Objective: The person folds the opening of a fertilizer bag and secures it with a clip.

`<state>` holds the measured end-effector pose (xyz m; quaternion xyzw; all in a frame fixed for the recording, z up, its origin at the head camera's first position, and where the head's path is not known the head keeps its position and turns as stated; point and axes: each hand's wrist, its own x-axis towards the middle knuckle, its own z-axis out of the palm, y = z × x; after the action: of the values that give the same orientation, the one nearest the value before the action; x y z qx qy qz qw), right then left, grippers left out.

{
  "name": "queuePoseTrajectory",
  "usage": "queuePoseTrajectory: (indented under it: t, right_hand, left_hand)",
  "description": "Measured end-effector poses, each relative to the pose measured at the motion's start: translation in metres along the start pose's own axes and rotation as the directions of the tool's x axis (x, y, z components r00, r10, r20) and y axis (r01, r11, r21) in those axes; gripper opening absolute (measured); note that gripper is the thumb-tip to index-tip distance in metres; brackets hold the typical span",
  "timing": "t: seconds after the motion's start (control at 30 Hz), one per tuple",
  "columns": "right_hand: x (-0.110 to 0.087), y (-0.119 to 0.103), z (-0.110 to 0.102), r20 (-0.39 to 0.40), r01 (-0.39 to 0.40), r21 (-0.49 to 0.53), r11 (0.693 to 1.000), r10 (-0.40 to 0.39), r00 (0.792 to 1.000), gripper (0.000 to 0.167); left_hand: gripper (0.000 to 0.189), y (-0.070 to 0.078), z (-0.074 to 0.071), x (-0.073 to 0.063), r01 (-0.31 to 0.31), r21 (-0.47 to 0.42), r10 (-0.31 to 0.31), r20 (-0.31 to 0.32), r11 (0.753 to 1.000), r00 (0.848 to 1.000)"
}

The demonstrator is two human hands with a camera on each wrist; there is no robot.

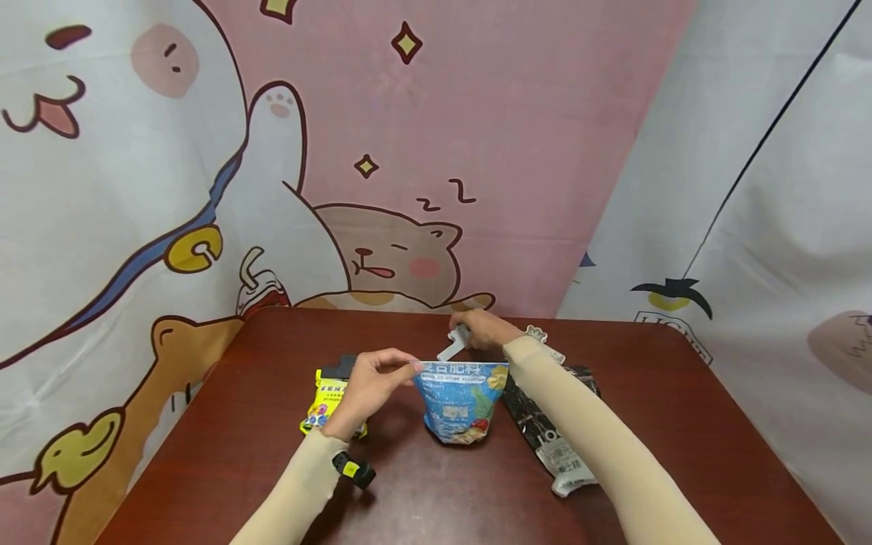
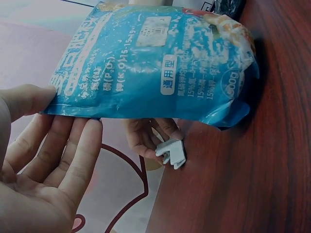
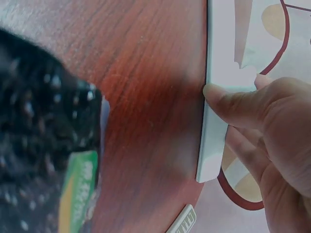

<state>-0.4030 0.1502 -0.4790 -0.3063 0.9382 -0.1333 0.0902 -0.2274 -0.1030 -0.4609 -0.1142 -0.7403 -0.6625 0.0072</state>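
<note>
My left hand (image 1: 373,384) pinches the top left corner of a blue fertilizer bag (image 1: 455,409), thumb in front and fingers behind. The bag stands upright on the table, its printed front facing me. Behind the bag's top edge, my right hand (image 1: 485,331) grips a white plastic bag clip (image 1: 455,343). In the right wrist view the clip (image 3: 217,97) is a long bar with a short side tab, pinched between thumb and fingers. The left wrist view shows its angled end (image 2: 173,153) beyond the bag. Part of the right hand lies behind the clip.
A yellow packet (image 1: 329,397) with a dark top lies left of the blue bag, partly behind my left wrist. Under my right forearm lies a black bag (image 1: 524,412) with a pale end. A small whitish patterned piece (image 1: 536,333) lies farther back on the brown table (image 1: 436,503).
</note>
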Motion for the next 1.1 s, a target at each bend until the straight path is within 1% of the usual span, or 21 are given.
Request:
queuePoseTrajectory:
  t: [0.23, 0.37, 0.63, 0.77, 0.87, 0.97, 1.1]
  right_hand:
    - [-0.005, 0.007, -0.004, -0.081, 0.058, -0.003, 0.998, -0.058, 0.995, 0.027]
    - [-0.009, 0.011, -0.006, -0.09, 0.097, 0.002, 0.995, -0.096, 0.991, 0.023]
    - [-0.015, 0.014, -0.01, -0.112, 0.145, 0.002, 0.989, -0.144, 0.983, 0.017]
    - [-0.018, 0.013, -0.011, -0.116, 0.121, 0.048, 0.991, -0.115, 0.987, 0.016]
    - [-0.02, 0.012, -0.012, -0.105, 0.078, 0.104, 0.992, -0.067, 0.992, 0.025]
    - [-0.02, 0.013, -0.011, -0.091, 0.058, 0.13, 0.99, -0.046, 0.995, 0.032]
    - [-0.021, 0.013, -0.01, -0.085, 0.05, 0.144, 0.988, -0.038, 0.996, 0.026]
  left_hand:
    - [0.016, 0.002, 0.002, 0.0, 0.012, 0.008, -0.012, -0.016, 1.0, 1.0]
    - [0.017, 0.003, 0.002, -0.001, 0.018, 0.011, -0.017, -0.018, 1.0, 1.0]
    - [0.019, 0.003, 0.003, -0.001, 0.031, 0.016, -0.031, -0.024, 0.999, 0.999]
    - [0.019, 0.003, 0.003, -0.001, 0.026, 0.019, -0.025, -0.022, 0.999, 0.999]
    - [0.02, 0.003, 0.003, -0.001, 0.027, 0.017, -0.027, -0.017, 1.0, 0.999]
    - [0.021, 0.003, 0.002, -0.002, 0.032, 0.015, -0.031, -0.015, 0.999, 0.999]
    - [0.021, 0.003, 0.002, -0.002, 0.03, 0.016, -0.029, -0.015, 0.999, 0.999]
